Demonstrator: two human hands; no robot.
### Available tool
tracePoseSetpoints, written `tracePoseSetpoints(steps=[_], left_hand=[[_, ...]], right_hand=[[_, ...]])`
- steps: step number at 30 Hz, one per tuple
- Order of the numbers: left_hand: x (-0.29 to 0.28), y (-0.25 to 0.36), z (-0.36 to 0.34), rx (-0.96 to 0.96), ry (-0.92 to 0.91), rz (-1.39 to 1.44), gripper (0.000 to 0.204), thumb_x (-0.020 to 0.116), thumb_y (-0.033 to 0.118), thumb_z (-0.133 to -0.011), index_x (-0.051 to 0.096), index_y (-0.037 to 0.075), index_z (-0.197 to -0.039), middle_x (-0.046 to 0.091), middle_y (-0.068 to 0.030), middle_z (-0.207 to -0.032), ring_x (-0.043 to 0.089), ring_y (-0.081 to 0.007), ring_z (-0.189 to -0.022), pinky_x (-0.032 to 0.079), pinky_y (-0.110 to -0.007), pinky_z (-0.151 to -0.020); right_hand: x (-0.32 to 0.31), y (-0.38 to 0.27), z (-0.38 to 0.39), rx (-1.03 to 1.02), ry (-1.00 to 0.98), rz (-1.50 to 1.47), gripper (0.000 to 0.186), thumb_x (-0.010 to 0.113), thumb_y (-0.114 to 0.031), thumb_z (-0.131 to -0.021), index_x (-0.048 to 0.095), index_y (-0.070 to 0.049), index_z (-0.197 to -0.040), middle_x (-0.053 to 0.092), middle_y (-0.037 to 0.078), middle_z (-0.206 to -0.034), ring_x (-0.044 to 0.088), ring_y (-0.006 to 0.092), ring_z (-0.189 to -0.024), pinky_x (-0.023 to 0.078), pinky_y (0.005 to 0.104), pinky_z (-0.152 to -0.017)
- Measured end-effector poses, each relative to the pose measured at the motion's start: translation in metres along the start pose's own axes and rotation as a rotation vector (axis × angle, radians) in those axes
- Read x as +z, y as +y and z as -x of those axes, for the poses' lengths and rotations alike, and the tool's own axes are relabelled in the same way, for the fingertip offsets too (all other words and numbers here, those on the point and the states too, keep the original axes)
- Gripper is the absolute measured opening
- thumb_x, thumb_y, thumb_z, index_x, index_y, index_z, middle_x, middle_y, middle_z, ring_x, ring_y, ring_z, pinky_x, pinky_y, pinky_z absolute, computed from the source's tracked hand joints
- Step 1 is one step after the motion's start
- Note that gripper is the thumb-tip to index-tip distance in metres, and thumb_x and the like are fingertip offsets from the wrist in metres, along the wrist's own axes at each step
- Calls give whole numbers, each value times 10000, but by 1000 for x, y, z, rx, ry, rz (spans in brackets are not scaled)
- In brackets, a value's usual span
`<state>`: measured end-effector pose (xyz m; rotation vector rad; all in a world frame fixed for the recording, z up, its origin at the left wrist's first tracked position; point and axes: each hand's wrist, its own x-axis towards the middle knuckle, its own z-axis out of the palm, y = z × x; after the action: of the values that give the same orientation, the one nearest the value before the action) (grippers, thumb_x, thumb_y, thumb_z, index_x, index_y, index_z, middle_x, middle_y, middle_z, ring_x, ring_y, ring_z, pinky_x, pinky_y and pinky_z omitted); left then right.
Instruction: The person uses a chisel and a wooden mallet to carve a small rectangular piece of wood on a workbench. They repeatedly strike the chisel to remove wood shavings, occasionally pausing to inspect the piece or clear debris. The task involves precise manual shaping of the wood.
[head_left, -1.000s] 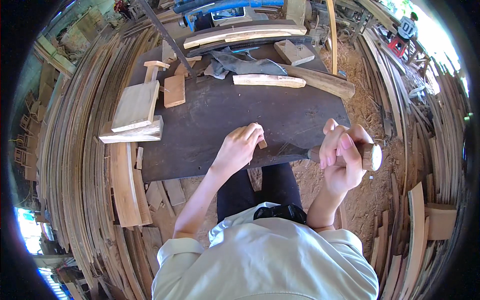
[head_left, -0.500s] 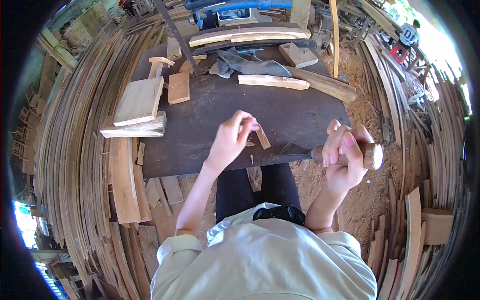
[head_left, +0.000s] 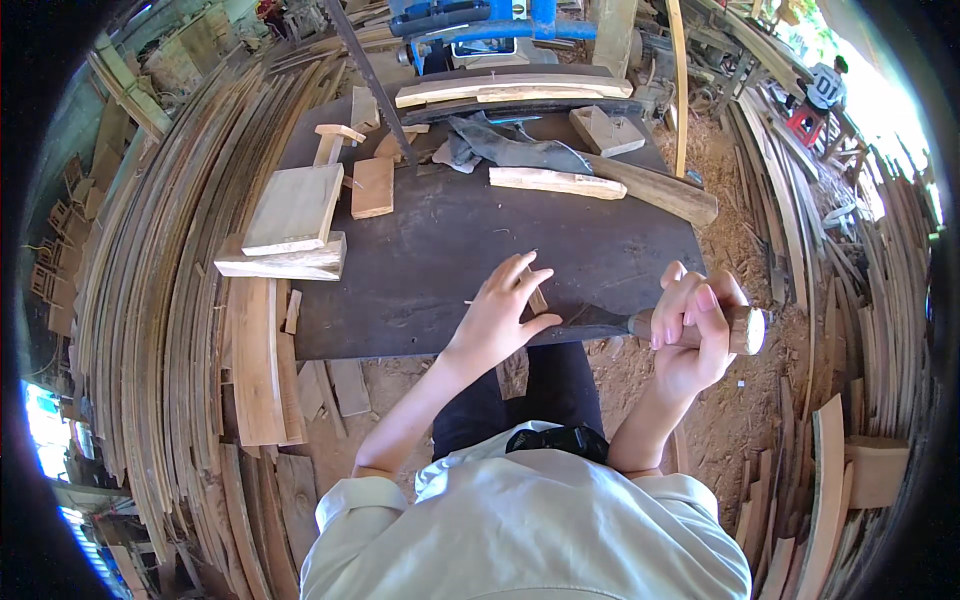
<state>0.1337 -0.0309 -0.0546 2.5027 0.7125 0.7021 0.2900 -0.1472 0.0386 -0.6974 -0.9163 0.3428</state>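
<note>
Strip: we see the small wood strip [head_left: 538, 299] on the dark surface [head_left: 420, 255], near its six o'clock edge, at about two o'clock from the middle of our left hand and between thumb and forefinger; we cannot tell whether skin meets wood.
Left hand: our left hand [head_left: 497, 308] is loose and unclenched, fingers spread, thumb apart, holding nothing we can see.
Right hand: our right hand [head_left: 697, 330] is curled around the handle of a tool [head_left: 743, 330]; its dark blade [head_left: 592, 320] points to nine o'clock, toward the strip, and the handle's butt to three.
Surface, nine to ten o'clock: we have a pale board [head_left: 297, 208] resting on a thick block [head_left: 280, 258], with a brown block [head_left: 373, 188] beside them.
Surface, twelve o'clock: we see a grey cloth [head_left: 515, 148], with planks [head_left: 510, 90] beyond it.
Surface, two o'clock: a pale stick [head_left: 558, 183] lies just beside a long beam [head_left: 665, 192].
Room: around us, timber [head_left: 180, 260] runs along nine o'clock, a blue machine [head_left: 545, 30] stands at twelve, and a person [head_left: 825, 87] sits on a red stool [head_left: 806, 125] at two.
</note>
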Motion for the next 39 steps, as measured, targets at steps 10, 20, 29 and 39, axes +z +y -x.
tracePoseSetpoints(steps=[10,20,29,39], left_hand=[[8,-20,-3,54,128,60,303,641,225,-880,548,18,-1080,625,-202,-1098,653,-354,-917,536,-424,-793],[-23,-36,-13,53,287,68,157,634,100,-879,586,48,-1019,653,-136,-926,662,-315,-819,518,-358,-660],[-29,-40,-11,117,309,120,249,662,60,-847,639,63,-1096,672,-101,-935,676,-219,-807,535,-304,-669],[-26,-27,-9,90,261,172,290,647,35,-854,660,93,-1138,688,-93,-961,679,-206,-841,537,-305,-722]], right_hand=[[1,-1,1,8,1,64,259,463,-139,-897,376,-102,-656,376,9,-454,287,98,-343,330,294,-671],[0,2,-1,-3,10,-41,234,546,-98,-880,435,-64,-677,442,25,-478,337,84,-360,304,270,-548],[2,1,0,-25,5,-30,242,547,-90,-883,429,-53,-675,441,34,-483,337,87,-375,290,249,-463],[11,-7,-6,28,-69,70,235,464,-97,-885,380,-100,-666,393,14,-458,315,104,-346,331,326,-695]])
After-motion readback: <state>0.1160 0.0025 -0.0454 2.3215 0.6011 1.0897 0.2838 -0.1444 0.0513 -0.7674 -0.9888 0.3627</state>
